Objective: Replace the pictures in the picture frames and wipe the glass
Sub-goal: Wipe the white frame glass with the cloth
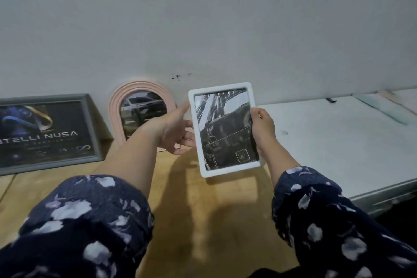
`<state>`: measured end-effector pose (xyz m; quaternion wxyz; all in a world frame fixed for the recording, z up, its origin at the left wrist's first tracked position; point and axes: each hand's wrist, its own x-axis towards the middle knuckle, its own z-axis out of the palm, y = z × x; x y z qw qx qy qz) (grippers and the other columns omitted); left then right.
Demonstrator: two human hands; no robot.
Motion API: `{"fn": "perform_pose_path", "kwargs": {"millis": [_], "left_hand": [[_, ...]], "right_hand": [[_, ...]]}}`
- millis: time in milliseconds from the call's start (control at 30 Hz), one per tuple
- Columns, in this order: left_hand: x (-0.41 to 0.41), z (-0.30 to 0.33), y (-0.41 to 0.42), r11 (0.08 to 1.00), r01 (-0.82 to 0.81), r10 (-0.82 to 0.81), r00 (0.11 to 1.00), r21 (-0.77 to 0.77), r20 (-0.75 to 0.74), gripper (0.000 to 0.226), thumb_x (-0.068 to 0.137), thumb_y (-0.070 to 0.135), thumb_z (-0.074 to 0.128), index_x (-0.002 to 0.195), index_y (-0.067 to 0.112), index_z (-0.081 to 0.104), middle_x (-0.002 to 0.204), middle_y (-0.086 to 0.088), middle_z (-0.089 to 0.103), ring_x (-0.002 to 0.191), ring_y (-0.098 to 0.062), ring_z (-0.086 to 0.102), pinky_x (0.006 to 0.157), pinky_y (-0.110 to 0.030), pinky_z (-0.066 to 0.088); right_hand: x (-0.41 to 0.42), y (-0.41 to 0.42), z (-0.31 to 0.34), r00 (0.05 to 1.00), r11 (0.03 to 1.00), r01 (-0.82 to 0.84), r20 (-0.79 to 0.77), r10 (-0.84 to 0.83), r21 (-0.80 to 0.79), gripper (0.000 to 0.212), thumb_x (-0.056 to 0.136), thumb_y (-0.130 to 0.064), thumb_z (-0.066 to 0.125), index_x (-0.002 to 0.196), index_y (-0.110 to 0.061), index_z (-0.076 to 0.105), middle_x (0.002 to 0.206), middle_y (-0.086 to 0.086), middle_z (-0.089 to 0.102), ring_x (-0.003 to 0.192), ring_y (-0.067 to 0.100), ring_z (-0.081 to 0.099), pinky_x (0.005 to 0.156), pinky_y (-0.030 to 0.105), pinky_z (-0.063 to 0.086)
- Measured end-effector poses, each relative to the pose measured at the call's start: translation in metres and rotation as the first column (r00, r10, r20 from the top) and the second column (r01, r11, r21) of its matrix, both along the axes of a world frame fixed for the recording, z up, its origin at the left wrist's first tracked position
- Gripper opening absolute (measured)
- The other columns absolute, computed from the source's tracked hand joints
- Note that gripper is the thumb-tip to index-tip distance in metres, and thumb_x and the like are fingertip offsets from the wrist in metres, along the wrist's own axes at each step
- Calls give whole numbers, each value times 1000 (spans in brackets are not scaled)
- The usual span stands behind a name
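Observation:
A white rectangular picture frame [225, 130] with a dark car picture is held upright above the wooden table [191, 210]. My right hand [262, 128] grips its right edge, thumb on the front. My left hand [174, 130] is at its left edge with the fingers spread; the fingertips reach behind the frame. A pink arched frame [126, 101] with a picture of a white car leans on the wall behind my left hand. A grey frame [48, 131] with a dark poster leans at the far left.
The grey wall [203, 29] rises right behind the frames. A white surface [338, 142] adjoins the wooden table on the right, with a pale glass-like sheet [383, 108] lying at its far corner.

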<state>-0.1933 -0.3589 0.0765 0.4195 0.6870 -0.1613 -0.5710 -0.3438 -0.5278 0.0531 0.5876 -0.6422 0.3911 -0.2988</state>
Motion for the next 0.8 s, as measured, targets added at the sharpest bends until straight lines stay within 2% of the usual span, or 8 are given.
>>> {"fn": "perform_pose_path", "kwargs": {"millis": [67, 133, 267, 333, 433, 533, 600, 800], "left_hand": [[-6, -4, -18, 999, 28, -31, 995, -32, -92, 82, 72, 92, 15, 82, 22, 56, 73, 0, 60, 73, -15, 56, 77, -36, 39], [-13, -6, -37, 996, -56, 47, 989, -63, -138, 81, 75, 90, 13, 70, 22, 56, 68, 0, 62, 77, -18, 56, 86, -38, 37], [-17, -9, -64, 967, -232, 212, 961, -101, -179, 109, 67, 94, -1, 98, 17, 70, 99, -11, 73, 103, -31, 61, 91, -47, 42], [-19, -11, -73, 952, -283, 250, 939, -116, -236, 118, 62, 96, -2, 112, 14, 67, 107, -15, 72, 107, -35, 61, 94, -53, 42], [-22, -19, -84, 913, -381, 328, 899, -149, -290, 120, 63, 96, 0, 115, 8, 64, 101, -18, 72, 102, -38, 63, 97, -57, 42], [-21, -29, -101, 867, -465, 415, 873, -181, -257, 114, 68, 92, -3, 104, 9, 67, 96, -18, 73, 95, -34, 65, 88, -48, 45], [-18, -37, -111, 847, -495, 457, 864, -194, -209, 112, 71, 90, -3, 100, 10, 69, 98, -17, 73, 93, -32, 66, 91, -45, 43], [1, -79, -132, 800, -569, 547, 822, -191, -159, 115, 73, 89, 0, 118, 5, 65, 115, -21, 67, 105, -35, 65, 97, -44, 46]], "right_hand": [[-1, -13, -8, 999, 999, 37, 11, -37, 17, 28, 100, -28, 37, 82, -18, 56, 77, 1, 56, 72, 20, 51, 68, 35, 50], [-1, -25, -15, 997, 997, 67, 28, -69, 49, 27, 100, -31, 36, 88, -18, 57, 84, 0, 57, 77, 18, 52, 71, 30, 44], [-3, -45, -16, 993, 997, 35, 113, -42, 62, 24, 100, -20, 36, 88, -14, 55, 77, -1, 57, 65, 14, 49, 52, 12, 44], [-4, -54, -16, 991, 998, -7, 135, -1, 55, 26, 100, -20, 37, 82, -16, 55, 74, 0, 57, 69, 17, 52, 69, 20, 50], [-5, -67, -22, 993, 994, -82, 92, 75, 72, 27, 93, -35, 41, 74, -30, 60, 84, 6, 63, 82, 27, 58, 93, 52, 47], [-9, -77, -27, 991, 986, -131, 33, 128, 103, 23, 99, -32, 37, 99, -29, 60, 107, 11, 65, 98, 30, 63, 93, 49, 50], [-8, -80, -32, 987, 976, -160, 39, 156, 145, 24, 100, -30, 34, 110, -30, 57, 115, 9, 64, 105, 25, 63, 89, 43, 52], [7, -91, -62, 983, 968, -181, 16, 181, 175, 26, 96, -30, 36, 101, -33, 62, 108, 5, 67, 105, 25, 65, 97, 51, 49]]}}
